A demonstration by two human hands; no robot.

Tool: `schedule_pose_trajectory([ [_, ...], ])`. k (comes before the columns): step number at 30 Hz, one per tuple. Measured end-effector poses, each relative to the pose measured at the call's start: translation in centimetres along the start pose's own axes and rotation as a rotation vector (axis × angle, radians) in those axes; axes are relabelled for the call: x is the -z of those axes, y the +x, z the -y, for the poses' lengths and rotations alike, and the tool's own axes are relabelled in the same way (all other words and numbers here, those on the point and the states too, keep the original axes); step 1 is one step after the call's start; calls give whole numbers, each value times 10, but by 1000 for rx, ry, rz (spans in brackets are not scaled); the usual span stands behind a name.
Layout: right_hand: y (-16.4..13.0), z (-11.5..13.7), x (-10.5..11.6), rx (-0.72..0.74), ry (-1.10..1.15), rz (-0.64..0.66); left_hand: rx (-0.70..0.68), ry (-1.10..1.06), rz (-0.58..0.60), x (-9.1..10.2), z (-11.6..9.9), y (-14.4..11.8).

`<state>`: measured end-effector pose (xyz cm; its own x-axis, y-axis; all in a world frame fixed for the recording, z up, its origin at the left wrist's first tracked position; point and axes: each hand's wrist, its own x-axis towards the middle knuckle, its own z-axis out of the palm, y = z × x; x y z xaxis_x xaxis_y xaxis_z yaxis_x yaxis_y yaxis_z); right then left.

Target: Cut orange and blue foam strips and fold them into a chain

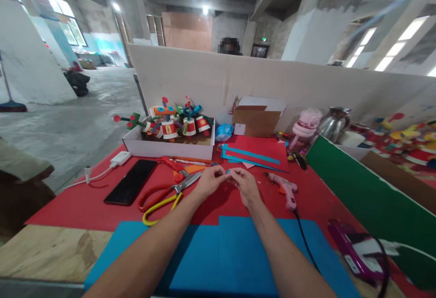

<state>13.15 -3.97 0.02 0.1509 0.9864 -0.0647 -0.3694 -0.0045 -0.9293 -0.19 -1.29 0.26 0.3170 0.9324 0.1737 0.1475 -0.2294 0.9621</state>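
Both hands meet over a small blue piece

The left hand (211, 181) and the right hand (245, 183) come together above the red covering (209, 211) of the tabletop (44, 252), and the fingers of each appear pinched on one small blue piece (228, 171). It sits right where the fingertips meet, mostly hidden by them, so its exact shape is too small to tell. Just beyond the hands lie blue strips (254, 154), similar in colour to the piece. Scissors (185, 183) with one red and one yellow handle rest by the left hand, and a pink glue gun (289, 193) lies to the right, apart from the right hand. Farther back, a white box (168, 149) carries paper-cup figures (189, 126) with coiled limbs; blue sheets (245, 252) lie under the forearms.

The step in hand looks to be fine shaping or turning of the piece by fingertip alone, with both tools set down. As a judgement, the next move calls for a light, steady pinch from both sides, since so small a piece could easily slip or crease if either hand let go too early
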Motion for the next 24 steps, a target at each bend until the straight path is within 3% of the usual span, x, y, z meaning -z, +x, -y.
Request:
schedule_pose_trajectory([
  [12,-6,9,-8,-119,91,-20,-7,6,-18,1,0,0],
  [24,-2,6,-3,-70,33,-43,-62,33,1,-3,1,1],
])
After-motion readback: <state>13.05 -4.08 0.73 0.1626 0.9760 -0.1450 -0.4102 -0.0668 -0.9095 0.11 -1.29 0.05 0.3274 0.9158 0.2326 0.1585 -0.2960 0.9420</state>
